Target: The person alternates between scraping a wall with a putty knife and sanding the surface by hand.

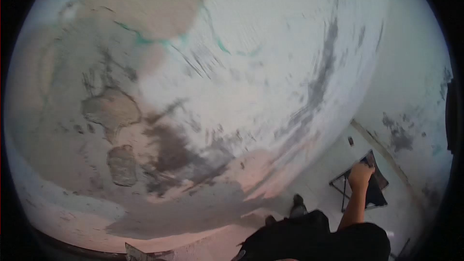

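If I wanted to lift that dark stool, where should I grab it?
Probably by the near edge of the stool, coming from above on the person's side. That edge looks straight and slim, so likely easy to curl around, and the right hand is over the farther part.

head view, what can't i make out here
Right hand: head view; the hand itself hides what it grips, if anything.
Folding stool: head view; partly hidden behind that hand.
Small dark object: head view; too small to identify.
Dark object at far right: head view; cut off by the black lens border.
Left hand: head view; not visible.
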Motion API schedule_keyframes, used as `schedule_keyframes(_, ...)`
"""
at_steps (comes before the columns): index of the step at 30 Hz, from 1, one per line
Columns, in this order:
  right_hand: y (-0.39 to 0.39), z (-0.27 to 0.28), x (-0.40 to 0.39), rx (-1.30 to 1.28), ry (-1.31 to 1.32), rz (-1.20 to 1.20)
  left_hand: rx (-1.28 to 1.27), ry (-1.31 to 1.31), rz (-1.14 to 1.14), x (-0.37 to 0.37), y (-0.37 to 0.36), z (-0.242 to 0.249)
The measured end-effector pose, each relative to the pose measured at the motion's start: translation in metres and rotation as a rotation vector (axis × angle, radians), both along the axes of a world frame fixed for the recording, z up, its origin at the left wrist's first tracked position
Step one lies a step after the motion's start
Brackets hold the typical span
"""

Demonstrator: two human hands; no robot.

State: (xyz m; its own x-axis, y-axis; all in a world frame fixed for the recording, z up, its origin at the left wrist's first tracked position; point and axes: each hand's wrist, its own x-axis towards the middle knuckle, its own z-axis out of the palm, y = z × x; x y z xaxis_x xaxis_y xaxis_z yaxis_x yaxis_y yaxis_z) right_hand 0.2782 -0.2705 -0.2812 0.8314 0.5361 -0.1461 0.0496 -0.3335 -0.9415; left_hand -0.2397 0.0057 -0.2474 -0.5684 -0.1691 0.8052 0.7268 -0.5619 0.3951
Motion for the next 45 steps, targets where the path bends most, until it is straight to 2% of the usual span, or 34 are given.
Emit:
schedule_keyframes(2,0.001,0.022,-0.01,-0.253,-0.149,-0.022,0.006,-0.079,-0.06,0.02,0.003,0.001)
schedule_keyframes(3,0.006,0.031,-0.014,-0.37,-0.228,-0.027,-0.044,0.04,-0.082,0.026,0.005,-0.003)
schedule_keyframes(4,0.011,0.04,-0.019,-0.373,-0.227,-0.022,-0.098,0.165,-0.095,0.028,0.004,-0.007)
schedule_keyframes(6,0.028,0.054,-0.028,-0.311,-0.79,0.157,-0.192,0.409,-0.114,0.036,0.005,-0.012)
schedule_keyframes(7,0.038,0.057,-0.034,-0.3,-0.796,0.162,-0.237,0.527,-0.119,0.043,0.006,-0.014)
schedule_keyframes(8,0.047,0.06,-0.04,-0.119,-0.713,0.214,-0.286,0.644,-0.122,0.052,0.005,-0.013)
schedule_keyframes(10,0.064,0.067,-0.052,0.23,-0.527,0.35,-0.126,0.715,-0.284,0.113,0.003,0.01)
schedule_keyframes(11,0.072,0.068,-0.059,0.395,-0.422,0.433,-0.121,0.864,-0.252,0.129,-0.007,0.026)
schedule_keyframes(13,0.081,0.071,-0.075,0.578,-0.05,0.564,-0.131,1.126,-0.243,0.157,-0.028,0.046)
schedule_keyframes(14,0.084,0.07,-0.081,0.574,-0.038,0.586,-0.149,1.243,-0.269,0.17,-0.038,0.051)
schedule_keyframes(16,0.087,0.07,-0.082,0.629,0.378,0.847,-0.103,1.435,-0.372,0.203,-0.048,0.065)
schedule_keyframes(17,0.085,0.068,-0.082,0.626,0.384,0.871,-0.119,1.43,-0.351,0.211,-0.049,0.058)
schedule_keyframes(19,0.079,0.065,-0.082,0.465,0.28,1.112,0.007,1.65,-0.53,0.224,-0.042,0.04)
schedule_keyframes(20,0.076,0.065,-0.08,0.471,0.284,1.134,-0.006,1.652,-0.507,0.232,-0.046,0.045)
schedule_keyframes(22,0.069,0.065,-0.073,0.202,0.428,1.125,0.034,1.702,-0.532,0.249,-0.053,0.057)
schedule_keyframes(24,0.07,0.056,-0.068,0.219,0.474,1.156,0.016,1.742,-0.57,0.255,-0.055,0.054)
schedule_keyframes(26,0.073,0.049,-0.069,0.3,0.375,1.136,-0.044,1.757,-0.601,0.262,-0.062,0.051)
schedule_keyframes(27,0.077,0.048,-0.069,0.296,0.382,1.158,-0.066,1.755,-0.585,0.264,-0.063,0.049)
schedule_keyframes(29,0.085,0.047,-0.073,0.423,0.119,1.089,-0.042,1.733,-0.568,0.265,-0.064,0.047)
schedule_keyframes(30,0.085,0.054,-0.073,0.425,0.129,1.11,-0.062,1.737,-0.552,0.266,-0.068,0.058)
schedule_keyframes(32,0.089,0.082,-0.069,0.544,-0.028,1.086,-0.061,1.64,-0.397,0.265,-0.073,0.09)
schedule_keyframes(34,0.101,0.104,-0.065,0.644,-0.116,1.118,-0.021,1.677,-0.157,0.257,-0.072,0.114)
schedule_keyframes(35,0.108,0.115,-0.062,0.743,-0.209,1.137,0.051,1.596,-0.022,0.257,-0.073,0.125)
schedule_keyframes(36,0.114,0.126,-0.062,0.746,-0.203,1.148,0.124,1.513,0.109,0.259,-0.073,0.137)
schedule_keyframes(38,0.127,0.145,-0.063,0.903,-0.085,1.145,0.223,1.538,0.366,0.27,-0.068,0.179)
schedule_keyframes(39,0.136,0.151,-0.063,0.909,-0.08,1.151,0.22,1.542,0.375,0.274,-0.062,0.185)
schedule_keyframes(41,0.151,0.162,-0.064,1.064,-0.226,0.987,0.151,1.489,0.365,0.282,-0.052,0.195)
schedule_keyframes(44,0.165,0.161,-0.071,1.049,-0.177,0.924,0.295,1.541,0.429,0.281,-0.035,0.21)
schedule_keyframes(45,0.169,0.161,-0.075,1.058,-0.176,0.917,0.249,1.592,0.45,0.279,-0.04,0.214)
